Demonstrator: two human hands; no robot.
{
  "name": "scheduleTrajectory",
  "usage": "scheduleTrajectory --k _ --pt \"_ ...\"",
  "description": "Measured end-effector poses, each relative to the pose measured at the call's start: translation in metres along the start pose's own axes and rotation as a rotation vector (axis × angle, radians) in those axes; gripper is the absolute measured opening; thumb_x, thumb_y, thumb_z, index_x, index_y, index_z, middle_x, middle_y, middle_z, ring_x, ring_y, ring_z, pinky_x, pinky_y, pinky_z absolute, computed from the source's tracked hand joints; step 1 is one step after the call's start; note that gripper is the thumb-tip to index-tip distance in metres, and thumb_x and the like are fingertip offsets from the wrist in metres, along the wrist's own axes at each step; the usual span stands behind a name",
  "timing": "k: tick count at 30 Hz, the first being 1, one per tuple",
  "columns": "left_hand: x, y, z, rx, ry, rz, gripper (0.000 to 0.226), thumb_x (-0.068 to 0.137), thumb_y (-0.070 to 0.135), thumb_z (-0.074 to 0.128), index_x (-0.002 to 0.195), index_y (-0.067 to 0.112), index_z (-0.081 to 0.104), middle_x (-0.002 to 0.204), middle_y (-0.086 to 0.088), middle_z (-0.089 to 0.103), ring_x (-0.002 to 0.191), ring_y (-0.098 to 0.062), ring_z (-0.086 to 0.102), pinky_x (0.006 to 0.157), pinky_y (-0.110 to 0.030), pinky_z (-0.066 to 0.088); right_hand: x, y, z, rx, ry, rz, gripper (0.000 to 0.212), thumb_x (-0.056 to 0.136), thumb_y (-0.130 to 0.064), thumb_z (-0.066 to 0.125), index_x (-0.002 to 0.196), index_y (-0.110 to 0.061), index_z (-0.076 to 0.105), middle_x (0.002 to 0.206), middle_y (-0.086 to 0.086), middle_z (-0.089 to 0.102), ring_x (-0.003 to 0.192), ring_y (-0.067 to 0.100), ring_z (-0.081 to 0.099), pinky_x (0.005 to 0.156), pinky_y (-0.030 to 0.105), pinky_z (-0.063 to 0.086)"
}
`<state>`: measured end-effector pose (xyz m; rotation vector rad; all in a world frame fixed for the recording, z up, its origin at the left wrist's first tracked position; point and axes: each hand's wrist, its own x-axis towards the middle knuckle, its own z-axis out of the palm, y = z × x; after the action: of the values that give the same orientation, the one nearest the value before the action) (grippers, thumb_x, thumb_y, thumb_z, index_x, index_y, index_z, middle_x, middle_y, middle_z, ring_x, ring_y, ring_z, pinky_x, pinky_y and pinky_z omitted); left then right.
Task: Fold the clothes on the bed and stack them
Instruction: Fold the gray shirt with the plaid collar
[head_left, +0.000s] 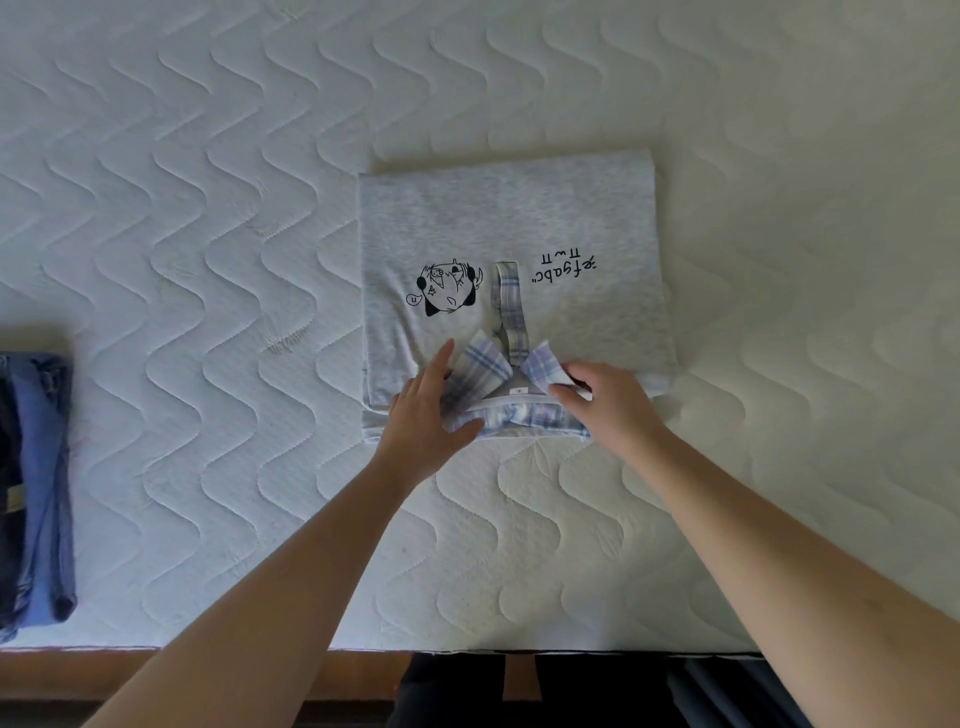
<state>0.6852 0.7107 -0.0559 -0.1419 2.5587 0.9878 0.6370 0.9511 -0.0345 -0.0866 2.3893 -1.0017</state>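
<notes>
Your grey shirt (511, 249) lay folded at the middle of the frame on the mattress (208, 208), collar end nearest you. Your left hand (423, 415) rested flat, fingers straight, on the left collar flap; your right hand (605, 405) pinched the right flap (its fingertips were partly hidden). Both hands sat at the near edge, so the shirt stretched away toward the top of the frame. The stack of blue clothes (36, 483) waited far left, nearer your left hand.

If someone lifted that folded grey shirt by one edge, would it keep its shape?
Probably not. The grey shirt looks like soft knit lying flat in layers, so it would likely sag and unfold. Its plaid collar already bends under the left hand, suggesting floppy, light cloth.
</notes>
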Motion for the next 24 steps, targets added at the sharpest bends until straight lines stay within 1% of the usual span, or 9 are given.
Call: scheduleTrajectory --k 3,6,8,10,13,16,19,22,24 --pt "0.02 0.009 -0.006 -0.049 0.004 -0.103 0.076 0.079 0.043 0.076 0.144 0.026 0.04 0.125 -0.001 0.061 0.117 -0.023 0.053 0.103 -0.048 0.042 -0.001 -0.005 0.001 0.055 0.092 -0.009 0.02 0.094 -0.024 0.061 0.093 -0.006 0.067 0.087 0.006 0.065 0.084 0.021 0.058 0.067 0.029 0.035" --pt "0.04 0.02 -0.012 -0.007 -0.04 -0.051 0.057 0.08 0.044 0.075 0.128 0.02 0.058 0.119 0.0 0.063 0.112 -0.022 0.056 0.1 -0.043 0.044 -0.004 -0.009 0.001 0.167 0.151 0.054 0.012 0.095 -0.025 0.057 0.094 -0.014 0.061 0.086 -0.004 0.063 0.081 0.012 0.056 0.067 0.025 0.036" --pt "0.05 0.03 -0.015 0.092 -0.071 0.043 0.046 0.081 0.042 0.075 0.116 0.015 0.063 0.114 -0.002 0.06 0.11 -0.022 0.053 0.098 -0.037 0.041 -0.006 -0.008 0.0 0.245 0.201 0.102 0.008 0.096 -0.026 0.053 0.098 -0.02 0.057 0.087 -0.011 0.06 0.082 0.006 0.055 0.069 0.014 0.037" --pt "0.057 0.038 -0.016 0.195 -0.112 0.191 0.028 0.083 0.033 0.074 0.103 0.014 0.068 0.11 -0.004 0.059 0.107 -0.024 0.052 0.094 -0.036 0.039 -0.007 -0.005 -0.001 0.354 0.274 0.159 0.012 0.097 -0.024 0.05 0.103 -0.017 0.057 0.09 -0.002 0.062 0.083 0.013 0.058 0.073 0.016 0.039" --pt "0.058 0.045 -0.016 0.115 -0.192 0.195 0.007 0.091 0.025 0.066 0.095 0.022 0.06 0.094 0.002 0.066 0.089 -0.017 0.061 0.076 -0.029 0.043 -0.01 -0.006 -0.004 0.638 0.356 0.225 0.012 0.099 -0.018 0.047 0.098 -0.009 0.055 0.081 0.033 0.054 0.076 0.041 0.05 0.054 0.012 0.043" --pt "0.052 0.037 -0.013 -0.1 -0.154 0.06 0.023 0.095 0.028 0.061 0.082 0.036 0.043 0.066 0.017 0.058 0.06 0.002 0.054 0.053 -0.013 0.036 -0.015 -0.016 -0.008 0.825 0.353 0.249 0.015 0.099 -0.012 0.044 0.093 -0.01 0.058 0.089 0.042 0.045 0.066 0.044 0.035 0.051 0.009 0.043" --pt "0.044 0.029 -0.014 -0.242 -0.224 0.01 0.015 0.096 0.025 0.058 0.092 0.037 0.05 0.081 0.029 0.064 0.07 0.005 0.057 0.062 -0.012 0.042 -0.017 -0.02 -0.011 0.854 0.374 0.246 0.024 0.098 -0.009 0.044 0.086 -0.019 0.061 0.088 0.048 0.043 0.058 0.019 0.042 0.057 0.003 0.041" --pt "0.046 0.02 -0.015 -0.233 -0.297 -0.021 0.031 0.095 0.013 0.058 0.109 0.04 0.057 0.101 0.021 0.069 0.088 -0.007 0.066 0.073 -0.027 0.05 -0.017 -0.011 -0.007 0.816 0.348 0.311 0.022 0.095 -0.008 0.045 0.101 0.012 0.052 0.09 0.052 0.045 0.069 0.04 0.036 0.053 0.003 0.04" --pt "0.05 0.018 -0.018 -0.14 -0.267 -0.009 0.029 0.093 0.019 0.062 0.114 0.04 0.06 0.101 0.018 0.068 0.089 -0.006 0.065 0.076 -0.026 0.05 -0.015 -0.003 -0.004 0.805 0.341 0.309 0.024 0.093 -0.01 0.047 0.101 0.012 0.051 0.086 0.041 0.053 0.059 0.027 0.045 0.056 0.002 0.04"
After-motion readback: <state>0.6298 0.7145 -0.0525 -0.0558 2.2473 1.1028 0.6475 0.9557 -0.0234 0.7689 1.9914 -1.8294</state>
